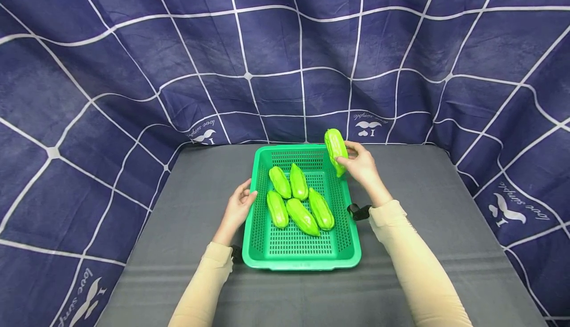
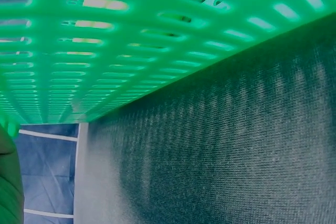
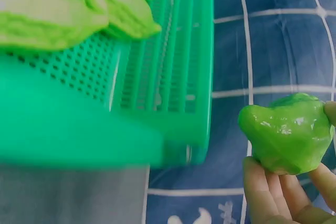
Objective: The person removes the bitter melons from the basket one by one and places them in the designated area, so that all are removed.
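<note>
A light green bitter melon [image 1: 336, 150] with a ridged skin is held up over the far right corner of the green plastic basket [image 1: 303, 263]. My right hand [image 1: 361, 164] grips it between thumb and fingers. The right wrist view shows the same bitter melon [image 3: 287, 135] end-on, beyond the basket's wall, with fingers underneath it. At the basket's left side, my left hand [image 1: 238, 207] holds the rim, thumb on the edge and fingers along the outer wall. Several more bitter melons [image 1: 303, 216] lie inside, grouped in the middle and left.
The basket stands on a grey cloth-covered table [image 1: 196, 188]. A dark blue curtain [image 1: 276, 45] with white grid lines hangs behind and at both sides. In the left wrist view, the slotted basket wall [image 2: 105, 77] fills the upper part.
</note>
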